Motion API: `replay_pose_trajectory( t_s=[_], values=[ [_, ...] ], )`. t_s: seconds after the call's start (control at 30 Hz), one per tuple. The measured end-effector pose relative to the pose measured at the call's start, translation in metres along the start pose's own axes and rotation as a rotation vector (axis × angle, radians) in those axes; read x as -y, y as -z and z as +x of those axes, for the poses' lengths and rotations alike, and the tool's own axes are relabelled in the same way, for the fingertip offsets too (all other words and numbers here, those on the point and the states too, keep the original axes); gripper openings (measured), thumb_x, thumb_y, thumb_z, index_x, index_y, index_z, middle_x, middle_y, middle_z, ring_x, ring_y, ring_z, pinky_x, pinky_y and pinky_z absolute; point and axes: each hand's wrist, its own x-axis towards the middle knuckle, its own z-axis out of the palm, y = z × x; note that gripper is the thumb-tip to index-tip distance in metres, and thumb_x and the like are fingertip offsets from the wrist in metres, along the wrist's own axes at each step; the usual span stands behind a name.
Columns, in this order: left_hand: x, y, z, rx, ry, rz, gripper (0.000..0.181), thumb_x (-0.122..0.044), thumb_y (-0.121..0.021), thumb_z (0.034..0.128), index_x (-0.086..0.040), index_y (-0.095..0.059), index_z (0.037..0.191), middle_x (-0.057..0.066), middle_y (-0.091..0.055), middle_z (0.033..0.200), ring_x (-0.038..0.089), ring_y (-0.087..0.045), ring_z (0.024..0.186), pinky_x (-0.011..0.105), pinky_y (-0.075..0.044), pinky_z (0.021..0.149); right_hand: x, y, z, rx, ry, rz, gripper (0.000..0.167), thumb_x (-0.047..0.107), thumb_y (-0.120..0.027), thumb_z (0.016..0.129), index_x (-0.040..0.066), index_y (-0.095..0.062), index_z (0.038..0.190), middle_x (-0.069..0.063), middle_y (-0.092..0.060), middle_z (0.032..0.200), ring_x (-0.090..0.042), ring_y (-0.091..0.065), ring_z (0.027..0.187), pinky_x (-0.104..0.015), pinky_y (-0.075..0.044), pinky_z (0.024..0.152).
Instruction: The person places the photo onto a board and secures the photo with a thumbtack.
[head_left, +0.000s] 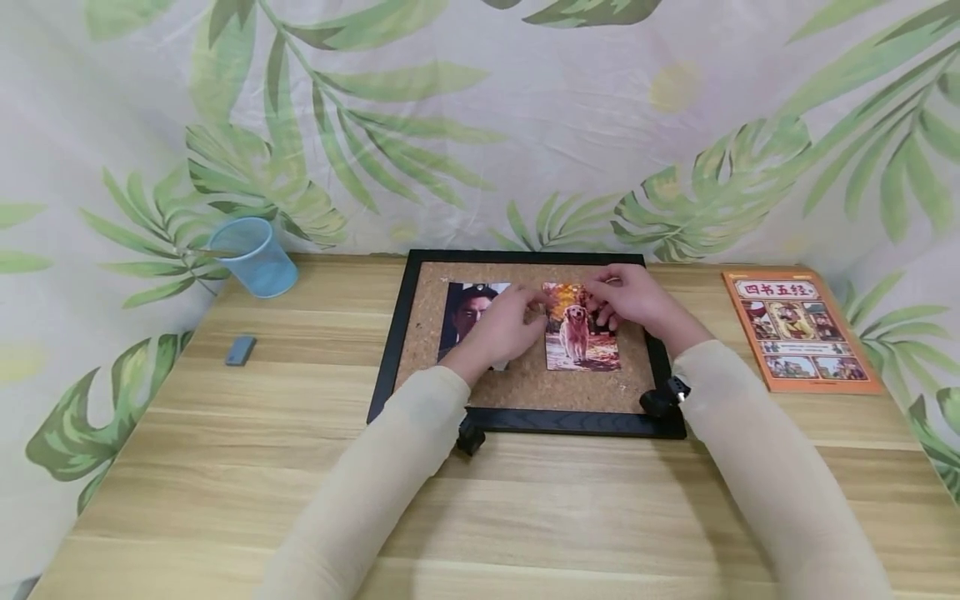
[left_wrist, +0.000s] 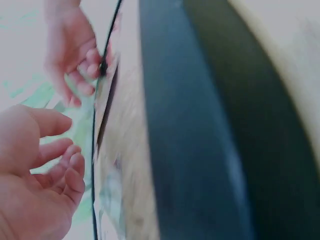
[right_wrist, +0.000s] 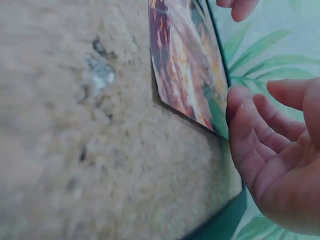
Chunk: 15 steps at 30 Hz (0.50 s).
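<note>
A cork board in a black frame lies on the table. On it, a photo of a golden dog sits right of a photo of a person. My left hand hovers between the two photos and hides part of the person photo; thumb and fingers are apart and loosely bent. By the dog photo's upper right edge is my right hand, its thumb apart from the bent fingers in the right wrist view. Neither hand shows anything held. A small pale dot, perhaps a pin, marks the dog photo's top.
A blue mesh pen cup holding a thin stick stands at the back left, with a small grey-blue block in front of it. An orange book lies at the right. Behind the table hangs a leaf-patterned cloth.
</note>
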Motion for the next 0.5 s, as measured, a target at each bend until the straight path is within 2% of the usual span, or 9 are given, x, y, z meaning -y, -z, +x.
replay_pose_trajectory(
  t_s=[0.1, 0.23, 0.4, 0.5],
  values=[
    [0.006, 0.01, -0.006, -0.035, 0.004, -0.063, 0.036, -0.015, -0.058, 0.1086, -0.004, -0.068, 0.141, 0.012, -0.069, 0.124, 0.025, -0.065, 0.109, 0.042, -0.056, 0.096, 0.0, 0.003, -0.011, -0.021, 0.03, -0.003, 0.04, 0.024, -0.054, 0.114, -0.007, -0.056, 0.139, -0.015, -0.074, 0.102, -0.016, -0.069, 0.074, -0.031, -0.06, 0.065],
    [0.01, 0.022, -0.018, -0.085, 0.017, -0.089, 0.035, -0.017, -0.057, 0.11, -0.005, -0.068, 0.141, 0.009, -0.071, 0.119, 0.024, -0.063, 0.103, 0.04, -0.056, 0.09, 0.003, 0.007, -0.026, -0.044, 0.063, -0.019, 0.039, 0.024, -0.053, 0.115, -0.007, -0.057, 0.138, -0.02, -0.072, 0.11, -0.019, -0.07, 0.084, -0.035, -0.063, 0.077],
    [0.015, 0.037, -0.035, -0.126, -0.014, -0.067, 0.036, -0.017, -0.055, 0.1108, -0.002, -0.067, 0.141, 0.012, -0.072, 0.121, 0.027, -0.065, 0.105, 0.044, -0.057, 0.095, 0.006, 0.01, -0.047, -0.107, 0.136, -0.122, 0.04, 0.025, -0.052, 0.115, -0.007, -0.06, 0.137, -0.027, -0.071, 0.119, -0.03, -0.071, 0.099, -0.036, -0.062, 0.084],
    [0.021, 0.046, -0.046, -0.153, -0.033, -0.059, 0.037, -0.018, -0.055, 0.111, 0.001, -0.066, 0.141, 0.017, -0.071, 0.126, 0.03, -0.067, 0.111, 0.047, -0.057, 0.1, 0.008, 0.011, -0.06, -0.165, 0.195, -0.211, 0.041, 0.029, -0.05, 0.116, -0.005, -0.062, 0.137, -0.027, -0.07, 0.122, -0.037, -0.069, 0.108, -0.042, -0.059, 0.088]
  ],
)
